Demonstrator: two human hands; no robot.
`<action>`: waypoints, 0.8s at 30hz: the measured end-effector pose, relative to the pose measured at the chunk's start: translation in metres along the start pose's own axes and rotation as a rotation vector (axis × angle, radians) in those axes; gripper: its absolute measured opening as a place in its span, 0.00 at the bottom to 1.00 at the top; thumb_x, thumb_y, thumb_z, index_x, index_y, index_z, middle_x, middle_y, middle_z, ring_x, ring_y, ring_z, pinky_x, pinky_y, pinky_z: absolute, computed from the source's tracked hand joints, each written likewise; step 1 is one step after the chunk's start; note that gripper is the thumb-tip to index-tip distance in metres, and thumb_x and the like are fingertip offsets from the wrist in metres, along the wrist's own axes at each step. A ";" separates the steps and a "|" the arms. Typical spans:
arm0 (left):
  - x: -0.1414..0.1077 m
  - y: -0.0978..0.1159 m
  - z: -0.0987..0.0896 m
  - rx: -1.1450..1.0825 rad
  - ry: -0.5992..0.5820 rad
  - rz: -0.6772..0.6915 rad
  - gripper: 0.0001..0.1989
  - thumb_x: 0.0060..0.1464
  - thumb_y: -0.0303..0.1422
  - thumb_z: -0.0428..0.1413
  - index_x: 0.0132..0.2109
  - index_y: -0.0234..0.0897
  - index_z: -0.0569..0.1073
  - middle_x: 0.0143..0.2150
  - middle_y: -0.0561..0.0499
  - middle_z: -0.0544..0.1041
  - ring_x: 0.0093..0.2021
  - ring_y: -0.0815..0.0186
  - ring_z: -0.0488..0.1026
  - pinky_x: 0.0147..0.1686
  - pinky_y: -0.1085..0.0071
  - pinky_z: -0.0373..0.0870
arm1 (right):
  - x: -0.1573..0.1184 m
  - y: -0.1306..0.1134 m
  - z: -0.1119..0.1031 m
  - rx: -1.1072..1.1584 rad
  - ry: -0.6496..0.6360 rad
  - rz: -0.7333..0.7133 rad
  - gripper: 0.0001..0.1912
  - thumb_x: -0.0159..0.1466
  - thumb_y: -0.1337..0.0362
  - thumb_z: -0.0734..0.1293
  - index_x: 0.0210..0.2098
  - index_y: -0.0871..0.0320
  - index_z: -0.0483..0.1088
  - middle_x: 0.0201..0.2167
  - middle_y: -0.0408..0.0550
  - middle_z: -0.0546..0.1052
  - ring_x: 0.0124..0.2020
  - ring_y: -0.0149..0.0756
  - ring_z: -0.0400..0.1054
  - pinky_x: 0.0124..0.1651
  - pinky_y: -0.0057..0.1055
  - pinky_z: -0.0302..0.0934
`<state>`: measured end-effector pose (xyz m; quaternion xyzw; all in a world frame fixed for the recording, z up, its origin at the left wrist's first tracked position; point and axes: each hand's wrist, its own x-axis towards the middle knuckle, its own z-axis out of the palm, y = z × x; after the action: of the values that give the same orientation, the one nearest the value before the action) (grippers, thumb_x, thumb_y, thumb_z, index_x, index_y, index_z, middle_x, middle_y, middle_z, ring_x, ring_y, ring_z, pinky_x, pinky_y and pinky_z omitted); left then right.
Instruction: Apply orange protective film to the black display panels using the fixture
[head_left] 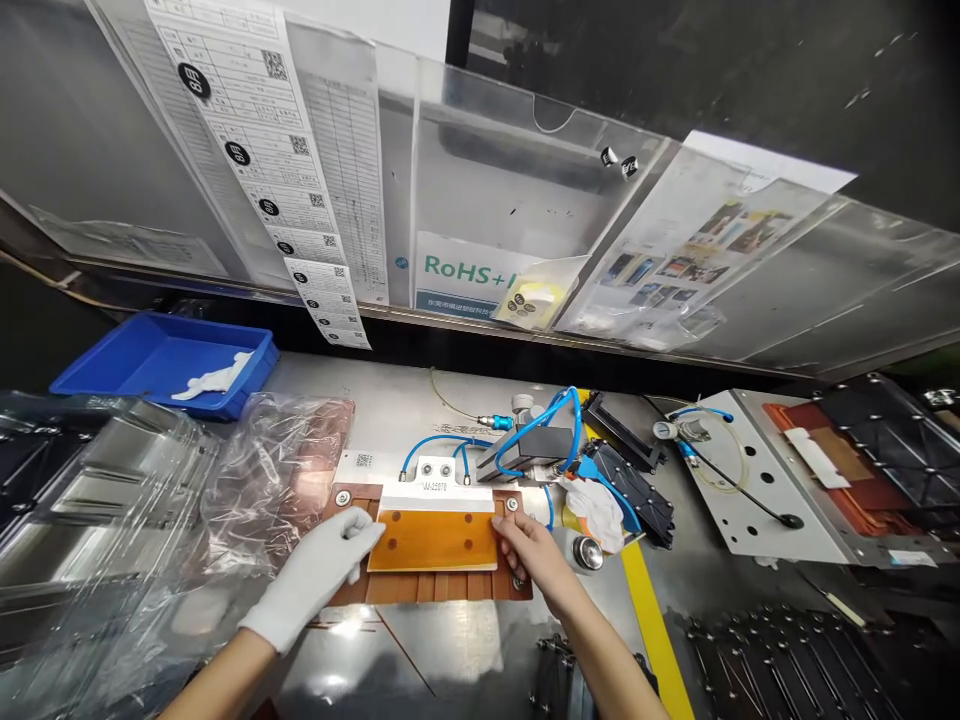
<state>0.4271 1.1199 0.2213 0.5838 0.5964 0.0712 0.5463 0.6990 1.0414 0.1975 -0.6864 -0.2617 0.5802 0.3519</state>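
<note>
An amber plate [439, 541] with several dark round spots lies at the front of a fixture, below a white block [437, 494] marked JJ-25070. My left hand [319, 565], in a white glove, has its thumb and fingers closed at the plate's left edge. At the right edge, my bare right hand [531, 552] pinches with its fingertips. Beneath the plate is a reddish-brown ribbed base [435, 588] with metal screws at its corners. Blue air hoses [442, 437] run from the fixture to a dark cylinder [544, 443] behind it.
At the left are clear plastic bags [255, 470] and a blue tray [169, 365] with a white glove in it. A metal-capped bottle [586, 552] stands right of the fixture. Black ribbed parts [780, 650] and a grey box with a gauge [780, 480] are farther right.
</note>
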 end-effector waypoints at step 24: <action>0.001 -0.001 -0.001 0.012 0.091 0.014 0.20 0.49 0.53 0.52 0.26 0.42 0.63 0.19 0.58 0.68 0.28 0.64 0.66 0.38 0.67 0.58 | -0.055 0.002 -0.065 -0.724 0.204 -0.358 0.05 0.56 0.63 0.71 0.34 0.53 0.75 0.36 0.48 0.78 0.41 0.47 0.73 0.45 0.38 0.64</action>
<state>0.4255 1.1211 0.2203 0.5874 0.6169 0.0982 0.5145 0.7523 0.9865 0.2352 -0.7634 -0.5279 0.3092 0.2073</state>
